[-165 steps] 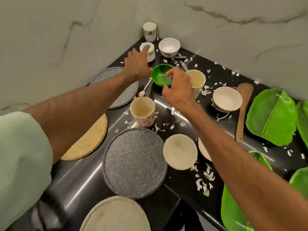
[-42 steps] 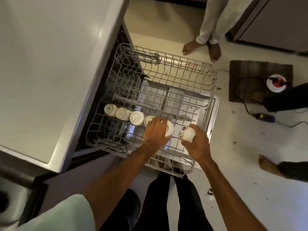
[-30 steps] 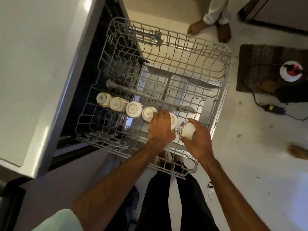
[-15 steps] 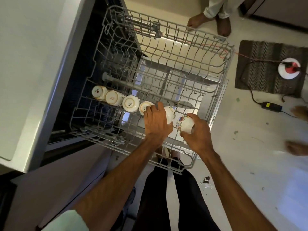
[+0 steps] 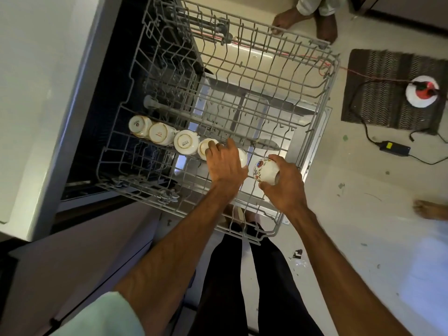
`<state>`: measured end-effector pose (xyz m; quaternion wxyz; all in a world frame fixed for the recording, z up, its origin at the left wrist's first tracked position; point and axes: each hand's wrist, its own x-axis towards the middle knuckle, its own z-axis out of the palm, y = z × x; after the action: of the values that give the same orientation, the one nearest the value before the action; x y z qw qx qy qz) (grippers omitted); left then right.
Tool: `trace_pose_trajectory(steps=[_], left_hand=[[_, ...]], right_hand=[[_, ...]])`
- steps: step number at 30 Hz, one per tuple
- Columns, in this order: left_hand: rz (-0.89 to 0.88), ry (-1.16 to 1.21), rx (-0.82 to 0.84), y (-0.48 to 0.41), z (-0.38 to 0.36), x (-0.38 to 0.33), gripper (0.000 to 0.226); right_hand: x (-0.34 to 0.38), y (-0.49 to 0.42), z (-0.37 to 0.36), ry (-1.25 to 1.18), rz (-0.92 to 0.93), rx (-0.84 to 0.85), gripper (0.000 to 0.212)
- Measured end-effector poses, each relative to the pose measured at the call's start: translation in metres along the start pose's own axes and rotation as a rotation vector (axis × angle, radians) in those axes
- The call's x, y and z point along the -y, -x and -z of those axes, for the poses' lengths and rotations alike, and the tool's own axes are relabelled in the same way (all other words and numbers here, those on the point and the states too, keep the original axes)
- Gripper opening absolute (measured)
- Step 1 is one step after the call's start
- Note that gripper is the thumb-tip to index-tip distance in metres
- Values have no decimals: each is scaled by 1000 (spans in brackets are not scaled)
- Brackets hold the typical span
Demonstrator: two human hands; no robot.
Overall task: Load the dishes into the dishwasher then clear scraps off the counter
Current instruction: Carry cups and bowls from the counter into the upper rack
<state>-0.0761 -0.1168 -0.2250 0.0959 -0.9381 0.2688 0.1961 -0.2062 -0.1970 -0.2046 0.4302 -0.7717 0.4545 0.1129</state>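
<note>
The grey wire dishwasher rack (image 5: 312, 132) is pulled out below me. A row of white cups (image 5: 186, 142) lies upside down along its near-left side. My left hand (image 5: 226, 166) lies over a white cup (image 5: 242, 156) at the row's right end, fingers curled over it. Just to the right, my right hand (image 5: 283, 185) grips a white cup with a flower pattern (image 5: 265, 171), tilted on its side above the rack wires.
The white counter (image 5: 41, 93) lies to the left over the dishwasher opening. A person's bare feet (image 5: 308, 20) stand beyond the rack, another foot (image 5: 430, 209) at the right. A mat (image 5: 378, 93) with a cable and a power adapter (image 5: 395, 147) lies on the floor.
Earlier both hands reached among dishes on the black counter. Over the last second the hands stay at the rack's cup row; the flowered cup has tilted slightly and the view has closed in.
</note>
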Motion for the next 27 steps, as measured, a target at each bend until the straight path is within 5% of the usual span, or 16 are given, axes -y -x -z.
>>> trace_pose_trajectory(steps=[15,27], left_hand=[[-24,-191,-65,15,-5,-2,82],[-47,-15,-45,16,-15,5,90]], right_hand=[[14,-33,-36,113,-184,-65,95],[23,-28,-41,15,-158,-43,74]])
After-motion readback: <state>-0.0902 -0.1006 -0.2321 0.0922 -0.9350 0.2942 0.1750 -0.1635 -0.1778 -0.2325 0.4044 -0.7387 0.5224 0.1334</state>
